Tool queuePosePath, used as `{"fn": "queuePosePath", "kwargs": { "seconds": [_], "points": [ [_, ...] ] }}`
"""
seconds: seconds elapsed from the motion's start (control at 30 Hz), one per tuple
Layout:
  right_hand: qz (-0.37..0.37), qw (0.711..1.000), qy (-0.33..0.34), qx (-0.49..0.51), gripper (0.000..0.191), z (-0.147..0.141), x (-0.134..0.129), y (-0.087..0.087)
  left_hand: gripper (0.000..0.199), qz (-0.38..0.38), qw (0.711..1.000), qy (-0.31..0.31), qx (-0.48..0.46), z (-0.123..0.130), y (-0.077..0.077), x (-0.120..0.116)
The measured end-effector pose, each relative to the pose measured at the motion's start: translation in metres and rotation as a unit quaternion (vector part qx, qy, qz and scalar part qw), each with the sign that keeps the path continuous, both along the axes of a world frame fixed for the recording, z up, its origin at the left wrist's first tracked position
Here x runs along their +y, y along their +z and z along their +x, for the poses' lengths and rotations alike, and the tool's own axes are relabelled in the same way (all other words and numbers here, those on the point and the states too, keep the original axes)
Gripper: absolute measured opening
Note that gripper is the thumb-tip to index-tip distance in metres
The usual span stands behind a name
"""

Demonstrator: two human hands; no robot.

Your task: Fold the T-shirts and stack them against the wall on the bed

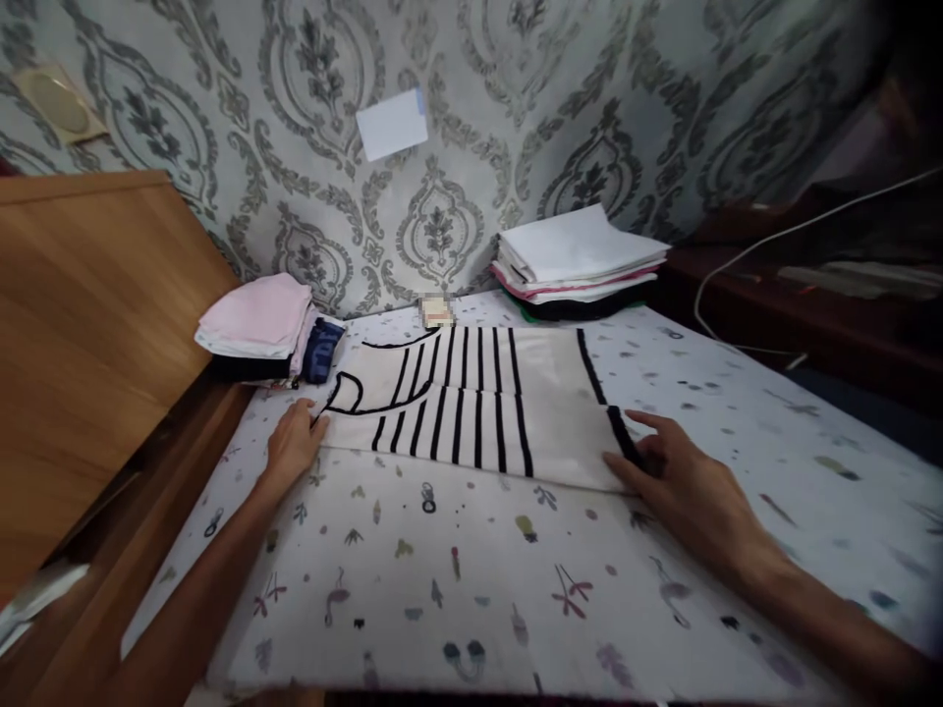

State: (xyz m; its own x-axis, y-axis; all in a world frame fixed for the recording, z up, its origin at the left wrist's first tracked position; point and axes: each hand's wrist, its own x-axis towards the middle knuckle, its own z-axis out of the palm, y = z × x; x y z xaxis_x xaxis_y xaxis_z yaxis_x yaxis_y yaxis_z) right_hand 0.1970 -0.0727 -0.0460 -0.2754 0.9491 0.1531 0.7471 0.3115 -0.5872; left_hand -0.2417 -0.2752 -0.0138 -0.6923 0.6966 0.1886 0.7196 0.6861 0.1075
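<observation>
A cream knit top with black stripes, black neck trim and a black hem lies partly folded on the patterned white sheet. Its neck end points left and the hem right. At the shoulder edge, my left hand has its fingers closed on the fabric. My right hand grips the hem's near corner, thumb on the cream cloth and index finger stretched along the black band. Some of its other fingers are hidden.
Folded clothes are stacked at the back left, beside a wooden panel. Another stack of folded clothes stands by the patterned wall. A white cable hangs at the right. A small blurred card lies behind the top.
</observation>
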Motion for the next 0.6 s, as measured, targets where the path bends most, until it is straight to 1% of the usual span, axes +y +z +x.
{"fn": "queuePosePath", "kwargs": {
  "seconds": [0.1, 0.17, 0.27, 0.37, 0.43, 0.5, 0.6],
  "points": [
    [0.045, 0.998, 0.000, -0.048, 0.061, 0.003, 0.009, -0.007, 0.032, -0.050, 0.998, 0.033, -0.013, -0.002, 0.006, 0.000],
    [0.076, 0.994, 0.014, -0.073, 0.053, 0.005, 0.013, -0.008, 0.032, -0.080, 0.995, 0.039, -0.038, -0.004, 0.009, 0.001],
    [0.084, 0.990, 0.042, -0.105, 0.039, 0.003, 0.013, 0.000, 0.031, -0.099, 0.993, 0.031, -0.057, -0.007, 0.009, 0.002],
    [0.043, 0.993, 0.061, -0.095, 0.033, -0.002, 0.007, 0.015, 0.028, -0.063, 0.997, 0.007, -0.036, -0.007, 0.005, 0.004],
    [0.012, 0.997, 0.054, -0.051, 0.033, -0.005, 0.002, 0.025, 0.025, -0.016, 0.999, -0.015, -0.031, -0.007, 0.004, 0.004],
    [-0.037, 0.998, 0.041, 0.015, 0.033, -0.005, -0.002, 0.032, 0.024, 0.036, 0.997, -0.037, -0.049, -0.008, 0.007, 0.002],
    [-0.130, 0.985, 0.037, 0.108, 0.039, 0.002, -0.006, 0.036, 0.025, 0.089, 0.989, -0.051, -0.105, -0.010, 0.017, -0.008]
  ]
}}
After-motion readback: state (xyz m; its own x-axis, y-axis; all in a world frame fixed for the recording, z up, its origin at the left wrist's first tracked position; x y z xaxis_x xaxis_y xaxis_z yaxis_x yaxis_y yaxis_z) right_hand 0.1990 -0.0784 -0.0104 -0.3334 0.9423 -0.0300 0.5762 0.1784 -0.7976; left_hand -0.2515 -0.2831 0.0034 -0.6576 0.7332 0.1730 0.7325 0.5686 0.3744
